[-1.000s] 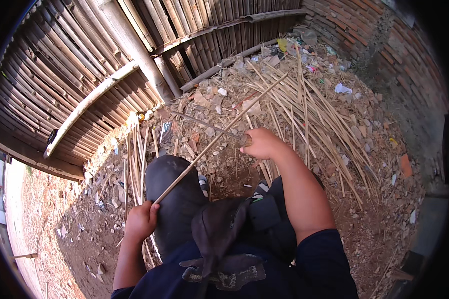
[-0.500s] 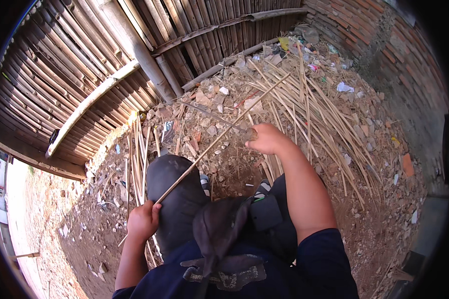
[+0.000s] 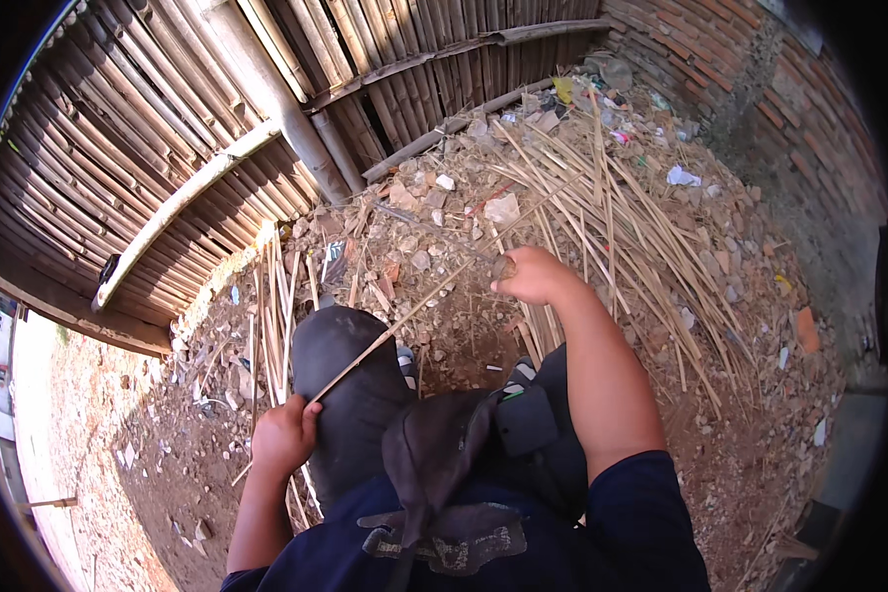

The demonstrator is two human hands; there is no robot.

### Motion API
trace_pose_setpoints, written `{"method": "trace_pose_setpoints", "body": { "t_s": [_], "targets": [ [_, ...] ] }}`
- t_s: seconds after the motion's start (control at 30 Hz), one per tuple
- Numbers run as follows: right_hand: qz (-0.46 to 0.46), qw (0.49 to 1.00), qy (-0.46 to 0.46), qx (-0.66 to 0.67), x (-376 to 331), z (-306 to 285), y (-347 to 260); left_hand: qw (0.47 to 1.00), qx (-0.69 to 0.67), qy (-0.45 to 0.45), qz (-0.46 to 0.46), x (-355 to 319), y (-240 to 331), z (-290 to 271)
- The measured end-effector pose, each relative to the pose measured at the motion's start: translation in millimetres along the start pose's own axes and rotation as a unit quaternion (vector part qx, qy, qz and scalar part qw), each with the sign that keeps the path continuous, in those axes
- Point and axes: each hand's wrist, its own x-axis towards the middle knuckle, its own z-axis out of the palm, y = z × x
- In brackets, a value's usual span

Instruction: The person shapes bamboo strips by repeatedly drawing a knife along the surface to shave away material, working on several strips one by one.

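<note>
My left hand (image 3: 284, 434) is closed around the near end of a thin bamboo strip (image 3: 390, 331). The strip slants up and away over my dark-clad left knee (image 3: 340, 345). In my right hand (image 3: 538, 276) is the handle of a long-bladed knife (image 3: 424, 225), its blade reaching left and away. The strip's clear part stops close to the blade; a fainter, blurred stretch continues past it, and I cannot tell whether both are one piece.
Many bamboo strips (image 3: 651, 266) lie in a loose heap to the right. More strips (image 3: 271, 326) lie left of my knee. Rubble and litter cover the ground. A bamboo wall (image 3: 168, 148) stands far left, a brick wall (image 3: 760, 118) far right.
The strip's far part has gone faint and blurred and looks shifted beyond the blade. My right hand and knife have moved slightly right and nearer; my left hand stays in place.
</note>
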Motion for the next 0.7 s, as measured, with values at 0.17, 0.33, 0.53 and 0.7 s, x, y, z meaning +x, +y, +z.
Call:
{"method": "trace_pose_setpoints", "body": {
  "t_s": [0.17, 0.33, 0.53, 0.7],
  "targets": [
    [-0.032, 0.997, -0.070, -0.025, -10.8, -13.9, -14.9, 1.000, -0.013, -0.003, -0.002, -0.4, -2.5, 2.0],
    [0.005, 0.996, -0.052, 0.067, -2.1, -10.2, 8.9, 1.000, -0.020, 0.009, 0.022, 2.9, -2.8, 3.3],
    [-0.021, 0.998, -0.060, -0.007, -14.8, -8.6, -30.9, 1.000, -0.019, 0.002, 0.006, 0.3, -4.3, 4.0],
    [-0.041, 0.996, -0.071, -0.025, -13.9, -6.3, -32.0, 1.000, -0.023, -0.005, 0.007, 1.5, -6.0, 3.0]
  ]
}}
